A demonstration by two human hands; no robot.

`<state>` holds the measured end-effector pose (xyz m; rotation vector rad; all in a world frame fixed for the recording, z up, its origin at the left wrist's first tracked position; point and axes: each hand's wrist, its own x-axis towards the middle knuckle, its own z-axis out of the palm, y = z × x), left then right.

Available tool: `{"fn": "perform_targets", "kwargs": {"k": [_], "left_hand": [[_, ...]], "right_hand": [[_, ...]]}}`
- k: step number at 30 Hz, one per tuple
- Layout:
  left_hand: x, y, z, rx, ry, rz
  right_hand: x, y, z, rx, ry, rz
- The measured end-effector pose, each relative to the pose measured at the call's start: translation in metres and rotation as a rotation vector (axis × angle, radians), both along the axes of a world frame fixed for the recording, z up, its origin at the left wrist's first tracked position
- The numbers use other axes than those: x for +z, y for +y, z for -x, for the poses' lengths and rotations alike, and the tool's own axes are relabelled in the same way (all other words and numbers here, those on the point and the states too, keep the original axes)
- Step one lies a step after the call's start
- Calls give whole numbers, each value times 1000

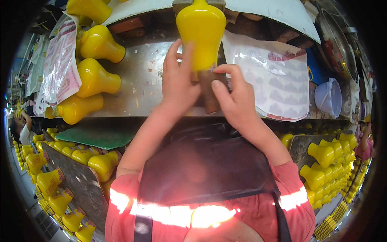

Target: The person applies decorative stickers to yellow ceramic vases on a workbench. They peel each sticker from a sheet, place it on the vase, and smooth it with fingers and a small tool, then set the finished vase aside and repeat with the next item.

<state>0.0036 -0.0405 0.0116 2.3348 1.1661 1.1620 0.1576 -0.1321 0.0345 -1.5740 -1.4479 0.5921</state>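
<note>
Left hand (179, 78): fingers part-spread at yellow vase (201, 28); grip unclear.
Right hand (236, 90): you pinch brown block (208, 94), vase's near end.

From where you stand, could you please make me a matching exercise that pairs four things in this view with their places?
1. Flat brown slab-like piece
2. Largest-looking glossy yellow vase-shaped bottle
3. Flat green sheet
4. Round pale-purple bucket

A. Top centre of the picture
B. Far right, beyond the white printed sheet
C. In the right hand
D. Left, below the grey metal bench's front edge

Pairs: 1-C, 2-A, 3-D, 4-B
</note>
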Motion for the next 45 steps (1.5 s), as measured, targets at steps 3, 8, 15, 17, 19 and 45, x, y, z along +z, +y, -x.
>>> {"fn": "perform_targets", "kwargs": {"k": [3, 8, 15, 17, 19, 45], "left_hand": [[4, 9, 6, -65, 185, -52], [-4, 9, 14, -195, -96, 224], [-8, 1, 4, -92, -11, 145], [-5, 1, 4, -97, -37, 191], [-4, 2, 4, -103, -61, 196], [-11, 11, 10, -201, -32, 166]], "right_hand": [[-6, 3, -5, -55, 62, 114], [-15, 4, -23, -159, 187, 301], [12, 9, -15, 110, -274, -56], [22, 22, -22, 15, -356, -92], [30, 33, -29, -67, -421, -166], [34, 42, -40, 154, -554, -318]]}}
